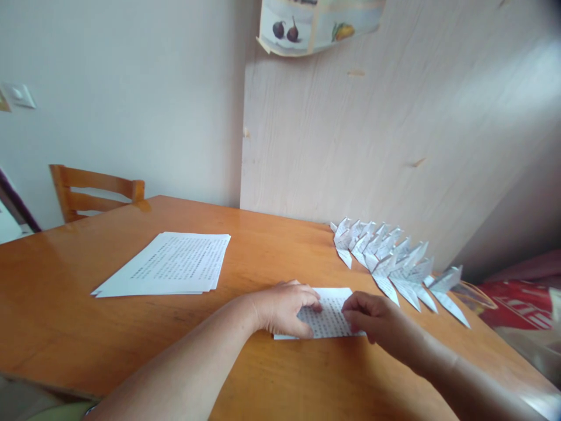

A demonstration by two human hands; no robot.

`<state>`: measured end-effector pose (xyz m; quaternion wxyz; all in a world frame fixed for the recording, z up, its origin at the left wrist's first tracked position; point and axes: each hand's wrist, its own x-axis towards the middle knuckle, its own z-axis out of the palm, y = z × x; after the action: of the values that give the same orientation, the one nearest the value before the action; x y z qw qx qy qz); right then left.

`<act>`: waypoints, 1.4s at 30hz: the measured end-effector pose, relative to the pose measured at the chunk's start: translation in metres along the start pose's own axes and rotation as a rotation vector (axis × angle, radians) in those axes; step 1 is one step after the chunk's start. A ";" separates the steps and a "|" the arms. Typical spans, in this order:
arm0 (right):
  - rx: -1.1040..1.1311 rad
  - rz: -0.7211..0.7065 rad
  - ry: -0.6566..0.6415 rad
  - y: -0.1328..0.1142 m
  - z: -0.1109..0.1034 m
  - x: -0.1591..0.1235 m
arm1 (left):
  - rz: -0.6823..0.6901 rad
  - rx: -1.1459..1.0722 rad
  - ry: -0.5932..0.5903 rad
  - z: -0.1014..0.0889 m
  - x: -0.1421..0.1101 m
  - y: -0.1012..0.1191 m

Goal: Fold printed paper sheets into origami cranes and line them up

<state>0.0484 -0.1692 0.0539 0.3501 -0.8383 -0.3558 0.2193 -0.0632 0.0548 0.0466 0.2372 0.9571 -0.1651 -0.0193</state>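
Observation:
A small printed sheet of paper (326, 316), apparently folded, lies on the wooden table in front of me. My left hand (287, 307) rests on its left part, thumb and fingers spread apart and pressing it down. At the right edge of the same sheet, my right hand (366, 313) has its fingers curled in, with thumb and forefinger closed on the paper; the exact grip is partly hidden. Farther right stand several folded paper pieces (385, 251) with pointed tips, lined up in rows. To the left lies a stack of printed sheets (175, 263).
The wooden table (263, 245) meets a pale board wall (328, 146) at the back. A wooden chair (96, 190) stands beyond its far left edge. A red bag (517, 304) sits at the far right. A fruit poster (315, 29) hangs above.

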 end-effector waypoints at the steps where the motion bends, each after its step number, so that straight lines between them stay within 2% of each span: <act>1: 0.000 0.018 -0.037 -0.006 0.002 0.000 | -0.001 -0.004 0.004 0.001 0.000 0.000; 5: -0.022 0.115 -0.199 -0.022 0.012 0.006 | -0.018 -0.019 0.003 0.001 0.001 0.000; 12: -0.052 0.166 -0.294 -0.024 0.017 0.018 | -0.030 -0.025 -0.007 0.001 0.002 0.000; 17: -0.093 0.189 -0.306 -0.026 0.019 0.022 | -0.053 -0.038 0.000 0.001 0.003 0.001; 26: -0.130 0.147 -0.340 -0.021 0.023 0.027 | -0.050 -0.019 -0.002 -0.001 0.004 0.003; 36: -0.212 0.187 -0.323 -0.020 0.006 0.027 | -0.067 -0.037 -0.010 -0.002 0.002 0.004; 42: -0.229 0.232 -0.284 -0.009 -0.007 0.021 | -0.062 -0.045 -0.004 -0.001 0.001 0.002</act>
<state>0.0627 -0.1522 0.0626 0.1714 -0.8686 -0.3255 0.3321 -0.0622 0.0535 0.0487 0.2578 0.9562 -0.1351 -0.0321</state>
